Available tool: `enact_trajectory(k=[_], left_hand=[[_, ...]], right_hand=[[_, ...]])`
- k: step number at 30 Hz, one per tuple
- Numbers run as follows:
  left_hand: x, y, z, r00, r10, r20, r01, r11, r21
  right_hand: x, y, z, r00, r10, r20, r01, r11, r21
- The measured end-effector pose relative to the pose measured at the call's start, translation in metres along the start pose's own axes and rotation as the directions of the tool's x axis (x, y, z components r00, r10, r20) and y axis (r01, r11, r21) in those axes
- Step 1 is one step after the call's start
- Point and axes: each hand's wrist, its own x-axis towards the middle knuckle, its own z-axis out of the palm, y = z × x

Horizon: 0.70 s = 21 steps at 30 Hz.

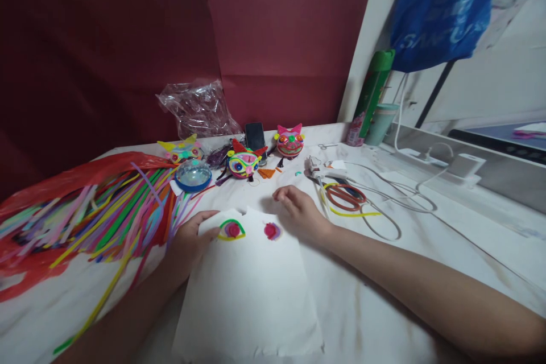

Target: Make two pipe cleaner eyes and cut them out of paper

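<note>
White paper sheet (251,296): likely light, easily creased; best held by bare margins, clear of fragile coloured eyes (233,231). Left fingers (210,234) gripping its left edge; right fingers (286,192) curled, contents unclear.

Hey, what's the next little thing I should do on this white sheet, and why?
I'd probably add a green and yellow outline around the right pink-and-purple shape. The left pink-and-purple shape has one and the right doesn't, and your left hand is already on the edge of the white sheet.
</note>
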Motion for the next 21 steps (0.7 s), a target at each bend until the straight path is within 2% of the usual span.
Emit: enact_trajectory(k=[3,6,8,9,11,12,13,14,15,16,17,21], left_hand=[[0.001,0.000,-0.002,1.000,0.006,-0.022,-0.005,1.000,0.021],[0.003,-0.004,-0.001,0.999,0.035,-0.030,-0.035,0.999,0.016],[0.006,-0.012,0.000,0.999,0.051,-0.014,-0.051,0.999,0.002],[0.008,-0.016,0.001,0.998,0.066,-0.015,-0.066,0.998,-0.002],[0.012,-0.023,0.002,0.984,0.148,-0.094,-0.147,0.989,0.022],[0.013,-0.025,0.002,0.958,0.233,-0.166,-0.224,0.972,0.071],[0.013,-0.025,0.001,0.910,0.344,-0.231,-0.317,0.937,0.145],[0.012,-0.023,0.000,0.844,0.469,-0.259,-0.417,0.879,0.232],[0.009,-0.018,-0.001,0.775,0.584,-0.241,-0.511,0.804,0.303],[0.005,-0.013,0.000,0.723,0.669,-0.173,-0.593,0.730,0.341],[0.000,-0.006,0.001,0.689,0.720,-0.081,-0.663,0.672,0.329],[-0.018,0.014,0.017,0.650,0.737,0.188,-0.759,0.617,0.207]], right_hand=[[0.008,0.005,-0.008,0.989,0.127,-0.075,-0.122,0.990,0.071],[0.008,0.006,-0.007,0.984,0.172,-0.041,-0.170,0.984,0.056],[0.005,0.004,-0.003,0.956,0.276,0.101,-0.282,0.958,0.046],[0.003,0.004,0.000,0.922,0.336,0.191,-0.350,0.936,0.040],[0.000,0.002,0.004,0.838,0.426,0.341,-0.465,0.885,0.037],[-0.001,0.000,0.005,0.811,0.444,0.381,-0.496,0.867,0.047],[-0.002,-0.001,0.006,0.805,0.444,0.394,-0.506,0.860,0.065],[-0.002,-0.003,0.007,0.803,0.442,0.400,-0.513,0.854,0.087],[-0.003,-0.005,0.008,0.801,0.436,0.411,-0.519,0.847,0.114],[-0.004,-0.007,0.008,0.797,0.424,0.430,-0.526,0.837,0.149],[-0.006,-0.009,0.009,0.791,0.408,0.456,-0.534,0.824,0.189],[-0.012,-0.014,0.015,0.761,0.333,0.556,-0.560,0.770,0.306]])
